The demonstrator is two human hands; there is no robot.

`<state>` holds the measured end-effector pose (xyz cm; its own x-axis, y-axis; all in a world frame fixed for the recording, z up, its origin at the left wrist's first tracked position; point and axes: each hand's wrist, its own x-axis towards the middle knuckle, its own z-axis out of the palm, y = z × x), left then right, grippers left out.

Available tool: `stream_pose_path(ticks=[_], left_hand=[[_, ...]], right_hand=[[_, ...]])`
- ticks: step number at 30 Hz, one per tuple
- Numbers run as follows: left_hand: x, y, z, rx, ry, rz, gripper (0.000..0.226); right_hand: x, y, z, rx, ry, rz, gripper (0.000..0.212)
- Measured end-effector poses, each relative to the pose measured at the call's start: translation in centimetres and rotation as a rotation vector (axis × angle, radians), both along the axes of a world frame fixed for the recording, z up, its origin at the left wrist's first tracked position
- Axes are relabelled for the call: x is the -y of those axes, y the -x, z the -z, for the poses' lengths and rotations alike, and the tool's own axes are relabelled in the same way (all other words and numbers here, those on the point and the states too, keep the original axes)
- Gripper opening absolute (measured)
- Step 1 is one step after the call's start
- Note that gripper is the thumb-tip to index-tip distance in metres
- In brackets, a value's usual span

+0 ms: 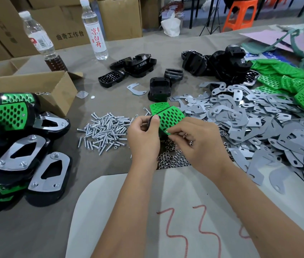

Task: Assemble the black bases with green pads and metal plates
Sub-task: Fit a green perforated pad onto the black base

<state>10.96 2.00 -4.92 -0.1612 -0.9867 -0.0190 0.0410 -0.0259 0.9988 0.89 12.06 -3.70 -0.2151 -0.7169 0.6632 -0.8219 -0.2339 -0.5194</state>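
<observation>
Green pad (169,119) on a black base, held above the table (110,101) between the screw pile (104,131) and the nut pile (171,157): left hand (143,138) gripping its left edge, right hand (199,144) pinching its near right corner. Loose metal plates (249,118) heaped at right, bare black bases (220,62) behind, finished assemblies (17,146) stacked at left.
</observation>
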Motion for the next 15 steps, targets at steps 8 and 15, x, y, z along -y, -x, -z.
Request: stream_pose_path(ticks=[8, 15], left_hand=[[-1.4, 0.2, -0.7, 0.088, 0.296, -0.101, 0.003], [-1.8, 0.7, -0.5, -0.005, 0.223, -0.078, 0.007]], right_hand=[[0.5, -0.2, -0.1, 0.052, -0.085, 0.133, 0.005], [0.7, -0.4, 0.5, 0.534, -0.114, 0.150, 0.016]])
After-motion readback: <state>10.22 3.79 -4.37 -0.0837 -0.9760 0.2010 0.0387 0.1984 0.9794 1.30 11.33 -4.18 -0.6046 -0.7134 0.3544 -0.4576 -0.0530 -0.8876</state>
